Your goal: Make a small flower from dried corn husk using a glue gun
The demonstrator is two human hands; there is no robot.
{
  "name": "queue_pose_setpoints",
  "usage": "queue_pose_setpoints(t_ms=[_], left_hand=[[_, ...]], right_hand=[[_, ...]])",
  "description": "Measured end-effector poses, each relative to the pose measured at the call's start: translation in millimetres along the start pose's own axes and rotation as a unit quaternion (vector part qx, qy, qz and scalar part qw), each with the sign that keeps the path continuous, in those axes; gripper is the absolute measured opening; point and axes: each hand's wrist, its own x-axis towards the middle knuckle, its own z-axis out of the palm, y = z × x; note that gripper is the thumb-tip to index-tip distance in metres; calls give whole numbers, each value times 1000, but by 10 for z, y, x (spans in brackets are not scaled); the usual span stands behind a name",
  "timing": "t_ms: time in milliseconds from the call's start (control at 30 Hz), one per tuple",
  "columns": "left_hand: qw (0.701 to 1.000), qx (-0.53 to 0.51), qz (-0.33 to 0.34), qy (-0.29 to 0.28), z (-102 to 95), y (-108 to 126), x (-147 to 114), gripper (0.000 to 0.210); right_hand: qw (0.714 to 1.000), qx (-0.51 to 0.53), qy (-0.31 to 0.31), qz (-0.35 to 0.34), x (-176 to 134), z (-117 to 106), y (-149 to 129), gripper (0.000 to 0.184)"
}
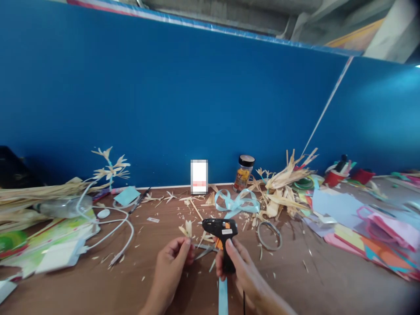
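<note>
A black hot glue gun with an orange trigger is gripped by its handle in my right hand, its nozzle pointing left. Between the thumb and fingers of my left hand is a small dried corn husk flower, held just left of the nozzle and apart from it. Behind and below the hands lies a pair of scissors, partly hidden. A light blue ribbon runs under the glue gun toward the front edge of the view.
Husk scraps litter the brown table. A lidded jar, curled ribbon, tape roll and husk bundle lie at right. White cables, a plastic bottle and a husk-flower stem occupy the left. A blue partition stands behind.
</note>
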Motion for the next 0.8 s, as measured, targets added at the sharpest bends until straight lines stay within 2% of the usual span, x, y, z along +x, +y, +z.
queue_pose_setpoints(t_ms=[167, 300, 367, 433, 500, 567, 633, 700, 800], left_hand=[[1000, 26, 8, 5, -25, -58, 24, 25], [999, 35, 10, -3, -30, -39, 31, 23], [999, 34, 5, -7, -30, -27, 30, 24], [999, 40, 0, -7, -33, -27, 28, 24], [999, 48, -4, -2, -37, -39, 27, 25], [999, 46, -6, 1, -40, -54, 29, 26], [999, 40, -6, -2, -39, -63, 30, 26], [999, 40, -8, -4, -35, -60, 29, 26], [999, 44, -13, 1, -28, -45, 23, 27]], right_hand=[[999, -26, -27, -19, -16, -65, 48, 36], [981, -167, 7, -98, -78, -46, -86, 27], [945, -287, 22, -156, -109, -106, -185, 22], [883, -413, 40, -219, -129, -280, -265, 29], [801, -527, 68, -276, -141, -571, -306, 39], [725, -611, 95, -303, -155, -923, -311, 43], [674, -669, 120, -290, -174, -1254, -296, 43], [653, -698, 119, -268, -198, -1496, -277, 44], [652, -709, 102, -249, -231, -1658, -260, 42]])
